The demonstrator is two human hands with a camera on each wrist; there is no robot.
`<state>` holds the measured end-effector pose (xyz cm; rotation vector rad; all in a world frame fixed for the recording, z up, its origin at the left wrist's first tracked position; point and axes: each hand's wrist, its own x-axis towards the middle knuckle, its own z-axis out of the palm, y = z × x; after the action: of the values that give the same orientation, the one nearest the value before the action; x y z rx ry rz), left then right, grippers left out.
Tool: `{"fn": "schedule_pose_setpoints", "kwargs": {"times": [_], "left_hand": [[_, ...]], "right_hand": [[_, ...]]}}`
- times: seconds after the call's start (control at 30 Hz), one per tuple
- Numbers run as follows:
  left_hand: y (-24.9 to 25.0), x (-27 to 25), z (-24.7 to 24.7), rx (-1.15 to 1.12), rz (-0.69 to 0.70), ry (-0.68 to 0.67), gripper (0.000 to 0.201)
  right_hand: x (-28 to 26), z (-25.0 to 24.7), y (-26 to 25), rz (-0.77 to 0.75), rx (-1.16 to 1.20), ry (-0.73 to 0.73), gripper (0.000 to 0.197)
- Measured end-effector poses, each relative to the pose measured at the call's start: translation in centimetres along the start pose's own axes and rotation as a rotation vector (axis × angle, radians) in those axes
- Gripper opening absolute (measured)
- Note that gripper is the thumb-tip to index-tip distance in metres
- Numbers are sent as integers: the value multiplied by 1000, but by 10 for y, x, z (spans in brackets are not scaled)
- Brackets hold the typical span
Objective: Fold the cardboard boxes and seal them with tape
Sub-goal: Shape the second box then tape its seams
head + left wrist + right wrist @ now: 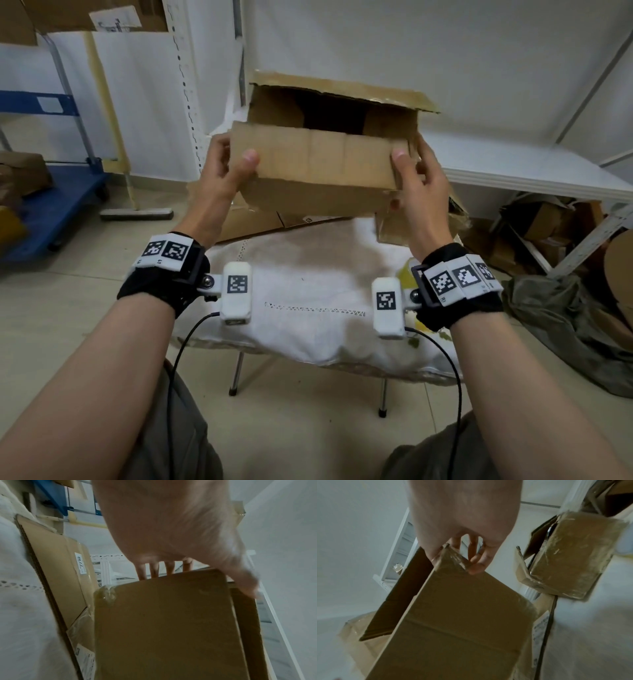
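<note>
Box (pixel 322 161) held up in front of me above the cloth-covered tabletop (pixel 308 308); my left hand (pixel 222 171) and right hand (pixel 416 178) grip its opposite ends, flaps open.

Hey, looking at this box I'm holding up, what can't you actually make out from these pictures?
- Inside of the cardboard box: head view, dark behind its near flap.
- Left hand fingers: head view, hidden behind the box; left wrist view, motion-blurred.
- Label on the flat carton: too small and blurred to read.
- Tape roll: none seen in any view.
</note>
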<state>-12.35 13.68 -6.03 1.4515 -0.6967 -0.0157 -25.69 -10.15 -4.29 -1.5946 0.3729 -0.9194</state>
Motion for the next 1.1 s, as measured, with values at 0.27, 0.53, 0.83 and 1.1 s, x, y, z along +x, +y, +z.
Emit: {"fn": "schedule_pose_setpoints", "kwargs": {"times": [0.27, 0.53, 0.83, 1.1], "left_hand": [[1, -4, 7, 42, -66, -42, 89], [7, -1, 7, -239, -167, 87, 72], [14, 0, -10, -272, -293, 93, 65], [23, -1, -18, -349, -252, 78, 48]], "right_hand": [[-1, -4, -10, 1, 11, 19, 48], [-4, -1, -11, 9, 33, -230, 80], [1, -7, -4, 60, 19, -278, 38], [-4, -11, -6, 91, -43, -334, 51]]}}
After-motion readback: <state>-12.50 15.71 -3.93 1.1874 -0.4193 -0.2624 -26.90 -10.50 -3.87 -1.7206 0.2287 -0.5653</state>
